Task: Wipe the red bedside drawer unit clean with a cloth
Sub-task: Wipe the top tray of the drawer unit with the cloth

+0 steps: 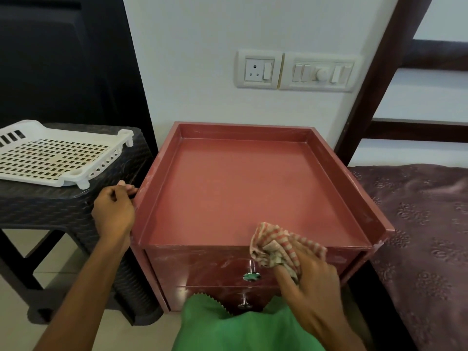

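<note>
Right hand (307, 279) gripping cloth (276, 245), apparently on drawer unit (243, 188)

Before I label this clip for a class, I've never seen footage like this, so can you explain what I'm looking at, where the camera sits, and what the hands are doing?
There is no machine here: a person wears one wide-angle camera on the head, looking down at their own two hands. In front stands a red drawer unit with a tray-like top and two drawers with metal knobs. The left hand holds the unit's left edge. The right hand grips a striped cloth at the front edge, by the top drawer. On the left, a white plastic rack lies on a dark stool. A bed is on the right, wall switches behind.
</note>
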### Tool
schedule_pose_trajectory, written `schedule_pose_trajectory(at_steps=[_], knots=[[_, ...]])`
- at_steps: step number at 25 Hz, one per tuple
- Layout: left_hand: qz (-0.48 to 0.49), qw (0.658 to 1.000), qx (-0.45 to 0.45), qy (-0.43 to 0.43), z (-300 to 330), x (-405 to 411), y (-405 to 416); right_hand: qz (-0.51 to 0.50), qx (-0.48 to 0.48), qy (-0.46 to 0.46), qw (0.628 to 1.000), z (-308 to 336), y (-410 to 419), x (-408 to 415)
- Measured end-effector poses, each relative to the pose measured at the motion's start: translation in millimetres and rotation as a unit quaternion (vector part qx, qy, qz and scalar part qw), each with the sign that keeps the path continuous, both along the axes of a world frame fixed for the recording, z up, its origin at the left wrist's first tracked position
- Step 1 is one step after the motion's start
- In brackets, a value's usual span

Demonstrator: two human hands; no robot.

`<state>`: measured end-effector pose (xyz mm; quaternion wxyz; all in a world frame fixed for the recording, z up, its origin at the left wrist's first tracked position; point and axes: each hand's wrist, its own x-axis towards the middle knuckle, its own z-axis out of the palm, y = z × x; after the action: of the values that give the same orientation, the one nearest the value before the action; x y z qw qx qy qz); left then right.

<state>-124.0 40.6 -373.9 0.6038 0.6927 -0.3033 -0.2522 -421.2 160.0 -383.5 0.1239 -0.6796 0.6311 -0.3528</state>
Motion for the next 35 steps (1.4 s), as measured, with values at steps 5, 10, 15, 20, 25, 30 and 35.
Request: schedule_pose_trajectory(at_steps=[5, 10, 15, 20, 25, 30, 35], knots=[[0.002, 1.0, 0.009, -0.014, 4.2, -0.9, 3.3, 0.104, 0.153, -0.361, 0.914, 41.1, -25.8, 18.7], [0.006, 1.0, 0.009, -0.023, 4.8, -0.5, 3.4, -0.002, -0.036, -0.09, 0.995, 65.7, -89.2, 20.0], [0.01, 0.999, -0.005, -0.044, 2.7, -0.3, 1.9, 0.154, 0.119, 0.109, 0.975, 26.2, -75.4, 67.2], [0.007, 0.998, 0.0, -0.062, 0.7, 1.8, 0.3, 0.312, 0.066, 0.11, 0.942, 19.9, -59.8, 127.7], [0.016, 0.998, -0.009, -0.067, -0.3, 1.5, -0.5, 0.304, 0.07, 0.153, 0.938, 31.9, -132.4, 136.5], [0.014, 0.998, -0.024, -0.061, -2.7, 3.8, -2.3, 0.238, 0.065, 0.181, 0.952, 37.8, -226.6, 151.1], [0.02, 0.996, -0.049, -0.069, -6.5, 4.5, -3.8, 0.198, 0.065, 0.162, 0.965, 31.6, -303.7, 164.4]])
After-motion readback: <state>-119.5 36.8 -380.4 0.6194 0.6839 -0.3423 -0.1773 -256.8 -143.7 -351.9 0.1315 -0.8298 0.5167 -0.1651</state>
